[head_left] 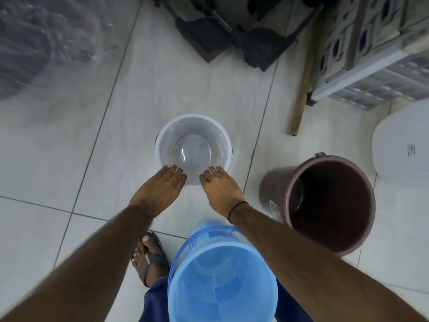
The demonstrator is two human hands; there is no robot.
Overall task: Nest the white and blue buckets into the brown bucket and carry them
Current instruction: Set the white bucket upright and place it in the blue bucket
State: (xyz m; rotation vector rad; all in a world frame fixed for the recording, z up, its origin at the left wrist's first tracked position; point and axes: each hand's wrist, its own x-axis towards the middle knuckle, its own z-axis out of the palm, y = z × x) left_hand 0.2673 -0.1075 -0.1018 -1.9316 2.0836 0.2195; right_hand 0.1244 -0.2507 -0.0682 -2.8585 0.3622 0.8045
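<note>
The round white plastic bucket (193,147) stands upright on the pale tiled floor (69,159), in the middle of the view and farther from the person than the other two. The translucent blue plastic bucket (221,277) stands nearest, just in front of the person's legs, mouth up. The dull brown plastic bucket (325,205) stands to the right, also mouth up and apparently empty, well apart from the white one and just right of the blue one.

Both arms reach forward over the blue bucket. The left hand (162,187) and the right hand (220,185) lie over the near rim of the white bucket with fingers stretched out and close together, fingertips just past the edge. Neither hand has curled around anything; they look flat and unclosed, and whether they already touch the rim cannot be told for sure.

The step in hand appears to be taking hold of the white bucket to move it to the brown one. Both hands meet the same near edge, so a lift from there would likely tip the bucket away from the person, and smooth plastic could slip from a shallow pinch. The right forearm passes close above the blue bucket's rim and could knock it over on the way across. A wooden stick (301,84) and a grey lattice crate (376,54) crowd the far right, leaving little room behind the brown bucket.
</note>
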